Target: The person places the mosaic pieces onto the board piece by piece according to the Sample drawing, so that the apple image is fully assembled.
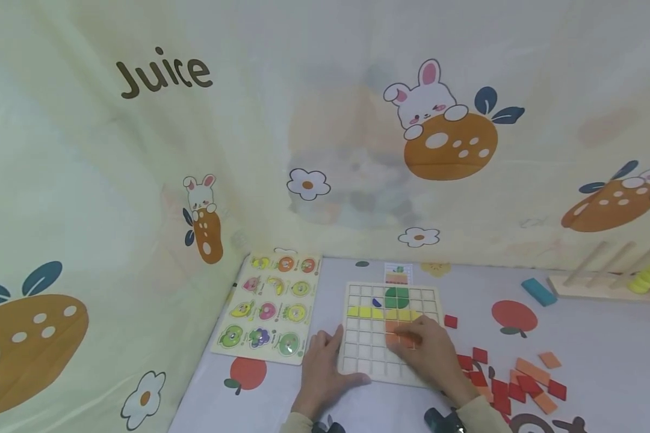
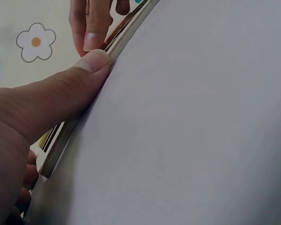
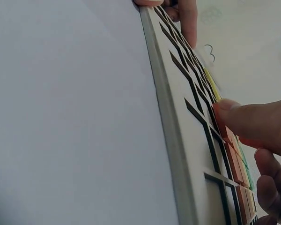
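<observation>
A pale grid board [image 1: 357, 355] lies on the table, with yellow tiles [image 1: 360, 312] in a row, a green piece [image 1: 396, 297], a small blue piece [image 1: 377, 302] and orange tiles [image 1: 391, 326] in its cells. My left hand [image 1: 322, 373] rests at the board's near left corner, thumb along the front edge and fingers beside the left edge. Over the orange tiles, my right hand [image 1: 430, 349] pinches a red tile [image 3: 248, 142] between thumb and fingers, largely hidden by them. Another red-orange tile [image 3: 219, 115] shows at the thumb tip, on the board.
Loose red and orange tiles [image 1: 529, 385] lie scattered right of the board. A fruit puzzle board [image 1: 257, 355] is on the left. Behind the grid stands a small picture card [image 1: 398, 270]. At the right are a teal block [image 1: 538, 291] and a wooden peg rack [image 1: 590, 285].
</observation>
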`<state>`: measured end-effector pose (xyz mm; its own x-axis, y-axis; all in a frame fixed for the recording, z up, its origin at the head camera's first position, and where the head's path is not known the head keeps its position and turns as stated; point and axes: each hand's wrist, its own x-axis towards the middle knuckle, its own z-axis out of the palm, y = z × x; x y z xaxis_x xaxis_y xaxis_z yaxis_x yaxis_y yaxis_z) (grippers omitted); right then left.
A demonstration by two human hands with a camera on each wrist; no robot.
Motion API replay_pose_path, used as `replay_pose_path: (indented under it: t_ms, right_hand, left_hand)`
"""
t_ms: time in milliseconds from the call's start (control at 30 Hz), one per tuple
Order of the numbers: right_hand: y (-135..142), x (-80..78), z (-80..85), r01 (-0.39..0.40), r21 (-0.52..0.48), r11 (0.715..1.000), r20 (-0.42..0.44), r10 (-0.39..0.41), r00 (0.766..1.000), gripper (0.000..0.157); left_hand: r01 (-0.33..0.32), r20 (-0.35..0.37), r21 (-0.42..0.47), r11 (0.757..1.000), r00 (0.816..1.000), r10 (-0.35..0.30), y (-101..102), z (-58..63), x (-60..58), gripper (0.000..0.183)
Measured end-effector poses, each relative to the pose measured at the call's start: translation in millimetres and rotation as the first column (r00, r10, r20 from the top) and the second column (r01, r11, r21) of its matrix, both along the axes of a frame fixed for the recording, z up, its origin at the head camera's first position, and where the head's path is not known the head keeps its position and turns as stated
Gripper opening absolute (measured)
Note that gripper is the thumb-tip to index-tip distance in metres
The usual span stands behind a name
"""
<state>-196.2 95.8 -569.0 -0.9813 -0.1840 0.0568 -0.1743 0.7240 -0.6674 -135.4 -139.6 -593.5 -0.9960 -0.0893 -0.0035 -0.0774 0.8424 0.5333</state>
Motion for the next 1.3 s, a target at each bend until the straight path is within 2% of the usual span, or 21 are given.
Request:
replay_pose_path:
  t_ms: [133,400,567,700,833,967,1100,1200,1300]
  right_hand:
    - [-4,1.7,0.3,-0.008,0.005,1.000,-0.024,0.008,1.000,0.031]
    - [-6,5.6,4.1,0.020,0.053,0.998,-0.011,-0.020,1.000,0.027]
    - [-1,4.6,2.4,0.010,0.030,1.000,-0.014,-0.009,1.000,0.030]
    - [19,4.6,7.7,-0.002,0.018,1.000,0.054,0.001,0.999,0.038]
    - [57,4.9,22.2,-0.047,0.087,0.995,0.152,0.033,0.988,0.050]
    - [95,10.4,31.6,-0.095,0.165,0.982,0.263,0.049,0.964,0.062]
    - [121,18.4,34.0,-0.128,0.222,0.967,0.359,0.041,0.933,0.073]
    - [131,23.7,32.7,-0.158,0.237,0.958,0.370,0.061,0.927,0.074]
    - [135,27.0,30.0,-0.166,0.229,0.959,0.348,0.079,0.934,0.065]
  left_hand:
    - [-0.007,-0.016,-0.008,1.000,1.000,0.007,1,-1.4,1.2,0.124]
    - [-0.012,0.006,0.027,1.000,1.000,0.012,3,-0.1,2.6,0.124]
    - [-0.009,0.000,0.032,0.999,1.000,0.009,4,-0.2,2.4,0.124]
    - [0.004,-0.014,0.046,0.999,1.000,-0.003,5,-1.7,2.8,0.125]
    - [0.002,-0.016,0.055,0.998,1.000,-0.001,5,-2.6,3.3,0.126]
    - [-0.003,-0.014,0.044,0.999,1.000,0.004,3,-1.0,3.4,0.126]
    - [0.002,-0.017,0.046,0.999,1.000,-0.001,0,1.4,3.5,0.125]
    - [0.004,-0.017,0.054,0.999,1.000,-0.003,-1,1.8,3.3,0.124]
    - [0.001,-0.012,0.056,0.998,1.000,0.000,-1,1.8,2.5,0.124]
